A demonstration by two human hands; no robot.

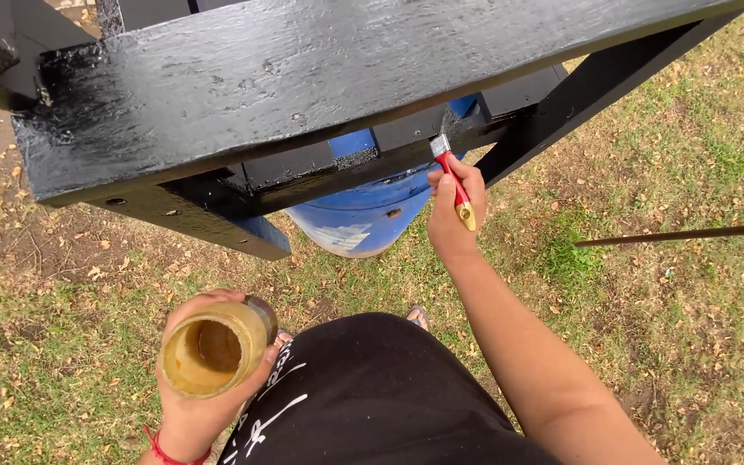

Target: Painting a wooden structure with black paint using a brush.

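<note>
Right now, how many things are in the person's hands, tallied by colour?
Red-handled paintbrush with gold tip, in the right hand: 1
Yellowish open-topped jar, in the left hand: 1
Total: 2

My right hand (451, 205) is raised ahead of me, arm extended, forearm bare, fingers pinched closed with the thumb on top. My left hand (204, 392) sits low and close to my body, fingers curled in a full wrap, wrist bent upward.
</note>
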